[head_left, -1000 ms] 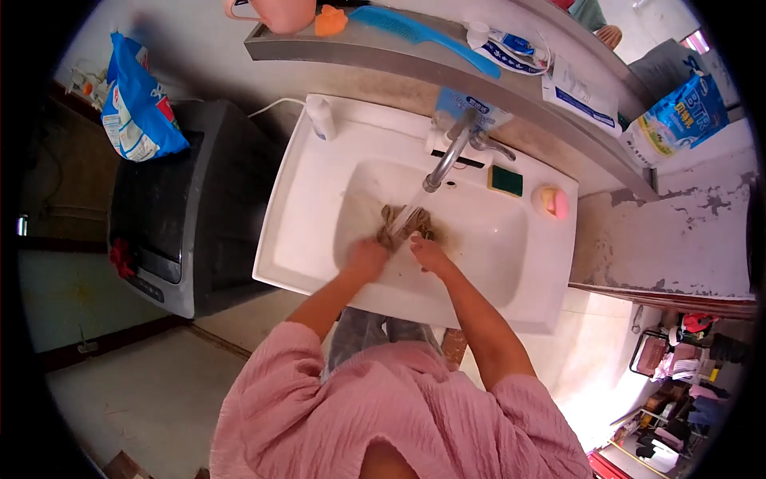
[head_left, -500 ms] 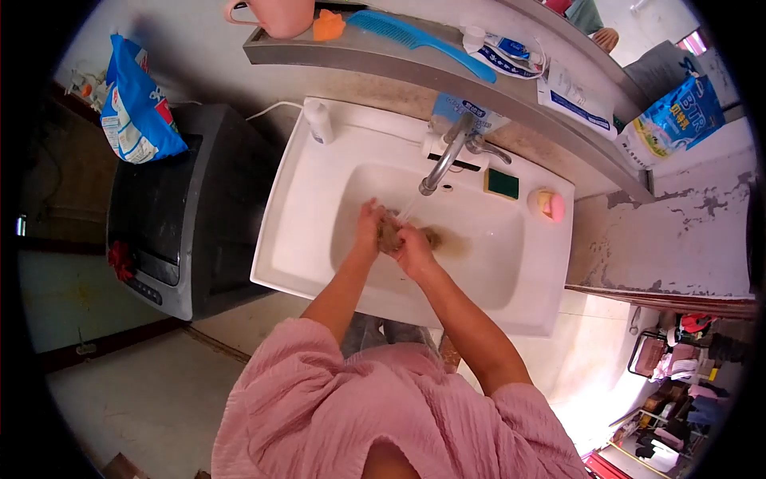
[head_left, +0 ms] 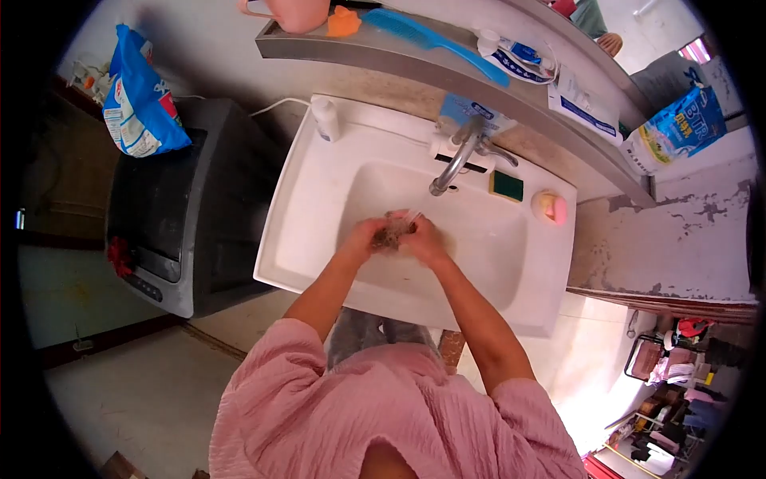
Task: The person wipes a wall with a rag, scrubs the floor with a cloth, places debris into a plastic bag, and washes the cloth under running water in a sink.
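Note:
Inside the white sink, my left hand and my right hand grip a dark brown, mottled object from both sides. Its kind is not clear; the fingers cover its edges. Water from the curved metal faucet runs down onto it. Both hands are closed around the object, low over the basin.
On the sink's rim are a green sponge, a soap dish with pink soap and a white bottle. A shelf above holds a blue comb, tubes and a pink cup. At left stands a dark washing machine.
My hands have moved slightly apart and the brown object shows more openly between them, under the water stream. Brownish water beside the hands is less visible now. The view has shifted slightly.

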### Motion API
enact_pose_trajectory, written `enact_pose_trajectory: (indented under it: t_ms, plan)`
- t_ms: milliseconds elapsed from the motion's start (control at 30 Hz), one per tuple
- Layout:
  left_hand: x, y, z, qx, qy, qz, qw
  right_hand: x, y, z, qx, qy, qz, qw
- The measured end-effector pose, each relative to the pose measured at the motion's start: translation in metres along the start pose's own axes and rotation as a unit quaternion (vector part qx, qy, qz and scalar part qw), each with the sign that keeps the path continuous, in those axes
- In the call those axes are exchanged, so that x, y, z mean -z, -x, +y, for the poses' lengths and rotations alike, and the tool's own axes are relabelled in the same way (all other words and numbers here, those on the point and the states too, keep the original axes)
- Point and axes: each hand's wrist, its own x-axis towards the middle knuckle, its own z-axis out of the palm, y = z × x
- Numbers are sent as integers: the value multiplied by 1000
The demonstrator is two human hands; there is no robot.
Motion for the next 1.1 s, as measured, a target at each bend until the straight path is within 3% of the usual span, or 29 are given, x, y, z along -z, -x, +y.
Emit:
enact_pose_trajectory:
  t_ms: [133,167,267,367,433,533,600,667,733,767,867,933,967,1000,1033,1100]
  plan:
    - [20,-20,-7,-118,-13,55,991,31,1,-3,-25,-153,105,982]
    - [19,-20,-3,-144,-4,80,986,41,2,4,-28,-91,137,986]
    - [21,-32,-5,-346,-125,44,929,52,1,38,-20,71,209,975]
    - [9,-16,1,-355,-104,74,926,51,-2,52,52,176,257,949]
    - [13,-14,1,-375,-90,148,911,51,-13,52,125,234,312,912]
    - [9,-2,0,-390,-85,184,898,68,-30,46,81,173,385,903]
    - [-4,6,4,-406,-91,144,898,66,-33,46,99,276,326,899]
    - [-28,8,1,-429,-82,71,897,46,-26,38,156,431,223,860]
    - [-45,10,-7,-377,-125,16,918,19,-14,-1,67,336,13,939]
    - [-48,11,-9,-349,-147,-10,925,6,-8,-8,51,316,-24,947]
    - [-40,2,-13,-350,-223,28,909,-6,-10,17,62,302,81,948]
    - [-21,-3,9,-458,-463,93,753,1,-22,38,47,275,134,951]
    - [-9,-5,20,-493,-566,123,649,6,-29,47,26,245,134,960]
    - [7,-8,29,-503,-686,165,499,11,-36,57,4,216,135,967]
    - [25,-13,38,-494,-780,199,330,14,-40,59,-21,207,119,971]
    - [35,-21,30,-399,-882,159,193,21,-42,53,-72,213,69,972]
